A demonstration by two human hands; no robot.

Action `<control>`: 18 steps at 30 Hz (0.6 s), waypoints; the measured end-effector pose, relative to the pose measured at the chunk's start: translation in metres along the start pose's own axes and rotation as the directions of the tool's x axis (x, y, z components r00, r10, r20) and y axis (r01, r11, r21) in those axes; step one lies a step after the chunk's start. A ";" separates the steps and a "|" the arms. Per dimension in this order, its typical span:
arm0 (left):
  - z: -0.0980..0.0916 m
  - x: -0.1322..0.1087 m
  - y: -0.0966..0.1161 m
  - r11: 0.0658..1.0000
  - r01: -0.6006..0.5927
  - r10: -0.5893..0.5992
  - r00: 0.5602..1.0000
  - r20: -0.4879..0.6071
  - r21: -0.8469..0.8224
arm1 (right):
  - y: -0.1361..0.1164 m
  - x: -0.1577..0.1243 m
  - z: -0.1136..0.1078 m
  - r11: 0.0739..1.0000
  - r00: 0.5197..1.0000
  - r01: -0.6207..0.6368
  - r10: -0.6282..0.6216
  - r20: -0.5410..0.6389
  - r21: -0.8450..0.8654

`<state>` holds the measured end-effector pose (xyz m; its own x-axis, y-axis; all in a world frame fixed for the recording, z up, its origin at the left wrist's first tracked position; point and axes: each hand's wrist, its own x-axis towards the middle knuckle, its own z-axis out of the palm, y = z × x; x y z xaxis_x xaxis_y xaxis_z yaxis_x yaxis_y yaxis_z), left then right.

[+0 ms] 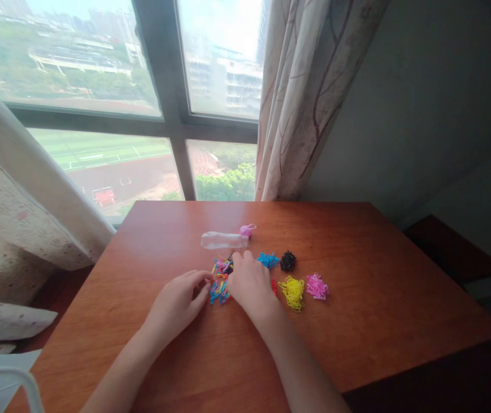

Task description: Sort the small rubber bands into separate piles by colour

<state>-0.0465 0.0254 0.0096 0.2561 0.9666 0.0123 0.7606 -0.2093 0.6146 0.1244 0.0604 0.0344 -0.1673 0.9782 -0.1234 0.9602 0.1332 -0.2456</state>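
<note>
A mixed pile of small coloured loops (pixel 220 291), which look like rubber bands, lies between my two hands. My left hand (pixel 180 298) is at the pile's left edge, thumb and forefinger curved together in a pinch; what is between them, if anything, is too small to make out. Over the pile's right side is my right hand (pixel 252 282), back upward, its fingertips mostly hidden. Sorted heaps lie beyond and right of it: blue loops (pixel 268 260), black loops (pixel 288 261), yellow loops (pixel 293 292) and pink loops (pixel 317 286). Red loops (pixel 275 287) show partly behind my right hand.
A clear bottle (pixel 223 240) lies on its side behind the piles, with a pink cap (pixel 246 231) at its right end. The brown wooden table (pixel 378 292) stands against a window (pixel 172 123) with curtains (pixel 301 86). A white curved bar (pixel 17 376) is at lower left.
</note>
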 end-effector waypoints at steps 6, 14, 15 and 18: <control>0.002 0.000 0.000 1.000 -0.011 0.011 1.000 -0.014 0.001 | 0.006 -0.006 -0.004 0.988 0.990 0.140 -0.142 0.021 0.063; 0.002 -0.001 -0.001 1.000 -0.019 0.019 0.999 -0.033 -0.015 | 0.022 -0.035 0.002 0.903 0.943 0.330 -0.303 -0.134 0.276; 0.002 -0.002 -0.001 1.000 -0.018 0.018 0.999 -0.033 -0.010 | 0.024 -0.038 0.004 0.894 0.939 0.339 -0.302 -0.163 0.294; 0.002 -0.005 0.001 1.000 -0.016 0.017 1.000 -0.027 0.008 | 0.027 -0.047 0.010 0.879 0.933 0.337 -0.265 -0.242 0.338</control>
<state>-0.0459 0.0202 0.0080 0.2526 0.9666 0.0436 0.7613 -0.2264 0.6076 0.1562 0.0168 0.0237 -0.3570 0.9161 0.1823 0.7117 0.3932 -0.5821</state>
